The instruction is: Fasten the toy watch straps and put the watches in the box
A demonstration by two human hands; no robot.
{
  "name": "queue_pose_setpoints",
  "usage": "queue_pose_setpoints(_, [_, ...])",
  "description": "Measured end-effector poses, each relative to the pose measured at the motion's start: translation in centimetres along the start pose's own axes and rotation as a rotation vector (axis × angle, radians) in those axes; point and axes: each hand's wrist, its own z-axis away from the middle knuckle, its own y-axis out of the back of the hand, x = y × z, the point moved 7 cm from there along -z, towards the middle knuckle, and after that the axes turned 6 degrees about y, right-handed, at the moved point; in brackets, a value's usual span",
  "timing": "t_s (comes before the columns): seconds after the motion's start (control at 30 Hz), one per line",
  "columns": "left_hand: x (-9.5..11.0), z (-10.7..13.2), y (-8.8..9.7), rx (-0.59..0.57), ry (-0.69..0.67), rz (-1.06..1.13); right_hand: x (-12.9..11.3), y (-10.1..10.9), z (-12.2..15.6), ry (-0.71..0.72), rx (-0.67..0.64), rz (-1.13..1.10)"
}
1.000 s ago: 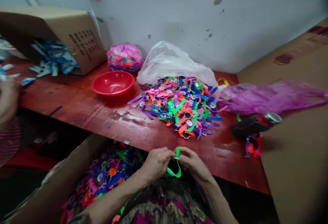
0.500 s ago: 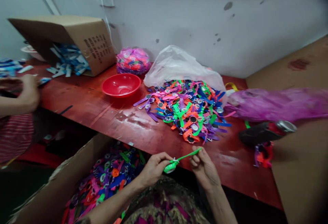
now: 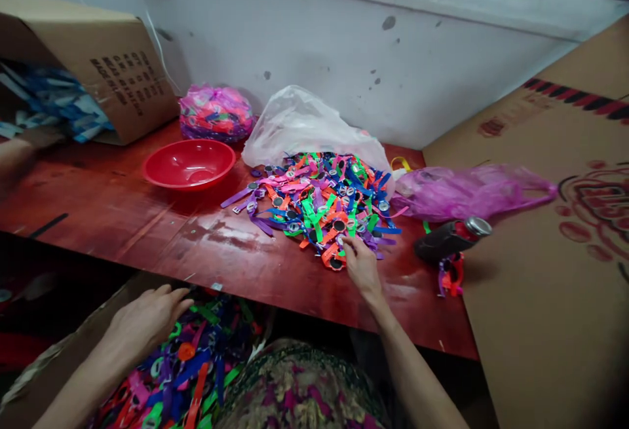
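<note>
My right hand (image 3: 362, 264) reaches to the near edge of a pile of colourful toy wristwatches (image 3: 319, 203) on the red table. Its thumb and fingertips are pinched on a wristwatch with a pale face (image 3: 341, 240), beside an orange watch with a dark face (image 3: 335, 260). Most of the held watch's strap is hidden among the others. My left hand (image 3: 147, 314) is held palm down over an open carton of similar watches (image 3: 196, 357) below the table edge. Its fingers are stretched out and I see nothing in them.
A red bowl (image 3: 189, 166) stands left of the pile, before a pink bag of watches (image 3: 216, 114). A white plastic bag (image 3: 314, 121) lies behind the pile. At right are a purple bag (image 3: 462, 193), a dark bottle (image 3: 449, 239) and cardboard (image 3: 540, 272). Another person's hand (image 3: 46, 134) is by a carton (image 3: 118, 82).
The green watch that both hands held has left them. My left hand moved left over the carton and opened; my right hand moved forward to the pile. The view swung right.
</note>
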Motion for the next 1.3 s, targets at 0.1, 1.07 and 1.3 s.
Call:
queue_pose_setpoints(0.1, [5.6,0.4,-1.9,-0.082,-0.145,-0.038,-1.6,-2.6,-2.7,0.064,-0.151,0.434])
queue_pose_setpoints(1.07, [21.2,-0.8,-10.4,-0.296,-0.063,1.497,-5.9,-5.3,5.1,0.279,-0.067,-0.399])
queue_pose_setpoints(1.3, [17.6,-1.6,-11.2,-0.244,0.191,1.548,-8.4,-6.5,5.7,0.165,-0.178,-0.660])
